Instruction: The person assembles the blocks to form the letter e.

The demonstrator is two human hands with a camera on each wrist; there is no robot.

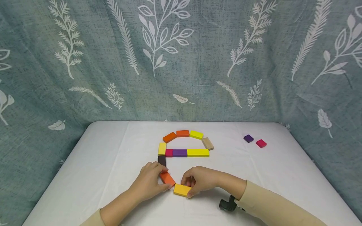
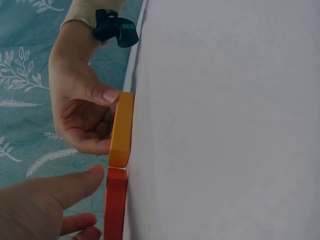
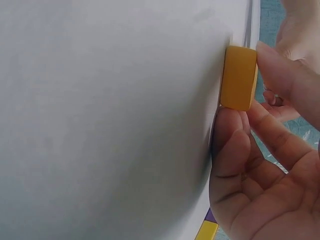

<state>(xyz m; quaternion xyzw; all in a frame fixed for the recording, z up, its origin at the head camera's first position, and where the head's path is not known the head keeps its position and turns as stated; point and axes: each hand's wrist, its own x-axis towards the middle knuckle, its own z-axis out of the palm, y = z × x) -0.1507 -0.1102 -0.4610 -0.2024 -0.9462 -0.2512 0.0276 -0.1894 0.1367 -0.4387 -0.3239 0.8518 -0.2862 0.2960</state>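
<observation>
A yellow-orange block (image 1: pixel 181 190) lies at the near end of a figure of coloured blocks, one corner meeting an orange block (image 1: pixel 167 179). My right hand (image 1: pixel 203 180) pinches the yellow-orange block, with the thumb on its near side and fingers behind. Around the orange block, my left hand (image 1: pixel 151 181) has its index finger at the far end and its thumb by the near corner. Beyond that finger sits a black block (image 1: pixel 162 160), touching a pale yellow block (image 1: pixel 162 148). In the left wrist view, the two held blocks stand end to end.
A row of crimson (image 1: pixel 168 153), purple (image 1: pixel 179 153) and bright yellow (image 1: pixel 198 153) blocks runs rightward. Several blocks arch above it, ending in a tan block (image 1: pixel 207 143). Apart at right lie a purple piece (image 1: pixel 248 138) and a crimson piece (image 1: pixel 261 143) on the white tablecloth (image 1: pixel 118 147).
</observation>
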